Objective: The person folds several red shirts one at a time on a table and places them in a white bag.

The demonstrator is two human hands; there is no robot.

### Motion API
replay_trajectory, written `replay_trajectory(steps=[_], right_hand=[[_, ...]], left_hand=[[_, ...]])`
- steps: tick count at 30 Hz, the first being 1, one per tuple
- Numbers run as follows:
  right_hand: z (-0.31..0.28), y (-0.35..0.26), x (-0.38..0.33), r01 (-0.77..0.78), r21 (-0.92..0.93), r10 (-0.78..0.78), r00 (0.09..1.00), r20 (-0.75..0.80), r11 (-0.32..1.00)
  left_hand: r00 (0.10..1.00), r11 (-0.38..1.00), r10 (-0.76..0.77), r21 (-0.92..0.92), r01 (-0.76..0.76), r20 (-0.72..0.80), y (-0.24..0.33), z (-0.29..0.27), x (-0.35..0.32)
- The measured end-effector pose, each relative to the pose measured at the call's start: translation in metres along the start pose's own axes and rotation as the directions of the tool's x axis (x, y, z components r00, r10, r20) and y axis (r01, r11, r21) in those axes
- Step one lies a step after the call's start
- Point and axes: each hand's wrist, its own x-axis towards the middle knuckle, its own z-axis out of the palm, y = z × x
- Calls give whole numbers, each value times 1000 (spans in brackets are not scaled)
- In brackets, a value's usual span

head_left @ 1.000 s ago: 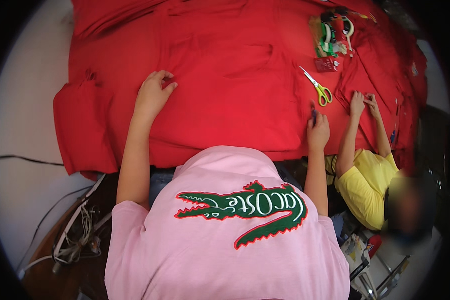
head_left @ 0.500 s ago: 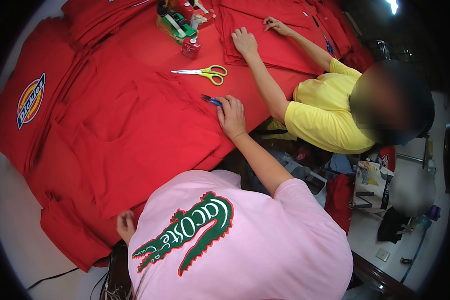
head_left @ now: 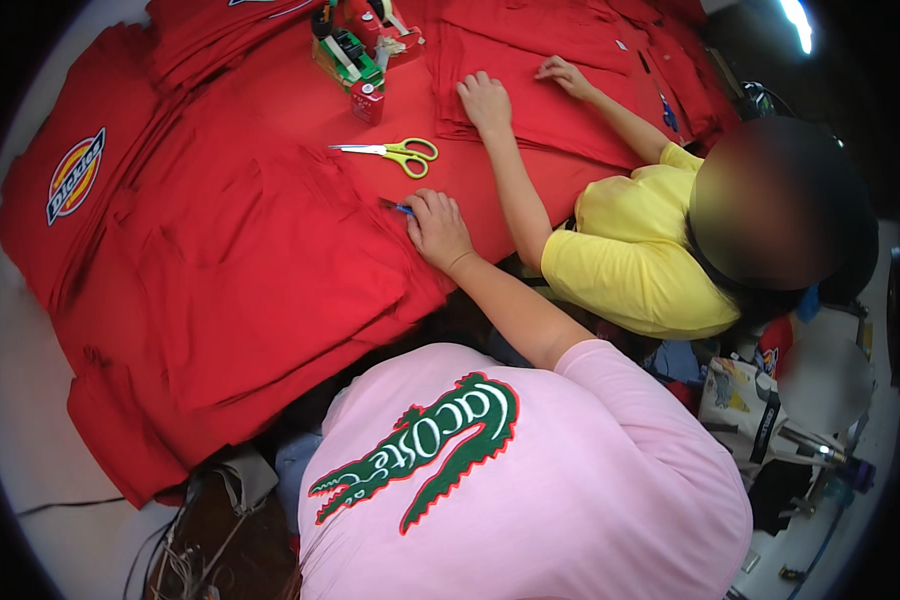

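Left hand withdrawn, right hand [head_left: 437, 225] holding slim tool [head_left: 402, 208] (blue), rumpled cloth [head_left: 255, 300]

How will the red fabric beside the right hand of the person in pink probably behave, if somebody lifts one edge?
The red fabric would probably sag floppily, since it lies in soft, irregular creases. Lifting may pull several layers together, as overlapping edges show near the right hand.

Red garment [head_left: 255, 265], blue tool [head_left: 402, 209], yellow-green scissor handles [head_left: 402, 153]
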Motion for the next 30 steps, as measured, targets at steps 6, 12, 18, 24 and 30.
replay_trajectory(steps=[6, 12, 18, 24, 30], right_hand=[[2, 11, 5, 92, 18, -92, 996, 18, 996], [4, 13, 10, 157, 9, -157, 987, 43, 988], [5, 17, 8, 183, 2, -183, 983, 22, 983], [6, 15, 9, 202, 5, -202, 979, 19, 979], [5, 18, 8, 195, 3, -195, 981, 22, 981]], left_hand=[[999, 993, -3, -118, -2, -40, -50, 19, -24], [997, 970, -17, -244, -4, -82, -105, 31, -43], [996, 932, -12, -362, -19, -83, -154, 43, -60], [998, 895, -17, -446, -13, -61, -189, 57, -70], [999, 862, -29, -508, 8, -33, -207, 72, -64]])
